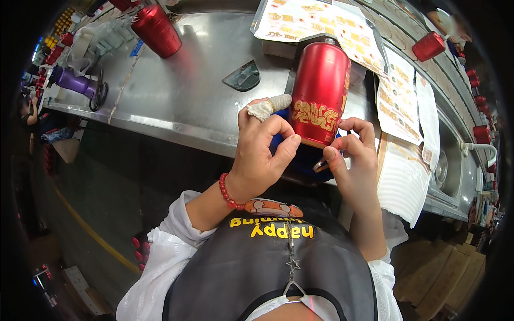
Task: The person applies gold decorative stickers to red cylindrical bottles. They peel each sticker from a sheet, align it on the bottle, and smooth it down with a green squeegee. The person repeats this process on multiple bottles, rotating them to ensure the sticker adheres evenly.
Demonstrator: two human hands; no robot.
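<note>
A glossy red metal bottle [319, 80] with gold ornamental print lies with its base toward me and its neck pointing away. Its base end rests over a dark blue object [305, 160], mostly hidden. At the left of the base, my left hand [262, 147] has thumb and index finger pressed together; a pale fabric cover [269, 107] sleeves another of its fingers, which lies along the bottle's side. My right hand [353, 155] is at the base's right corner, fingers curled and thumb near the index finger. Beside its thumb shows a small shiny metal piece [320, 165]. Whatever the fingertips pinch is too small to tell.
A dark flat scraper-like piece [242, 76] lies on the steel table [198, 64]. Another red bottle [156, 31] stands behind it, and a purple bottle [76, 82] stands far left. Printed gold-and-white sheets [399, 99] lie right, before a sink [442, 174].
</note>
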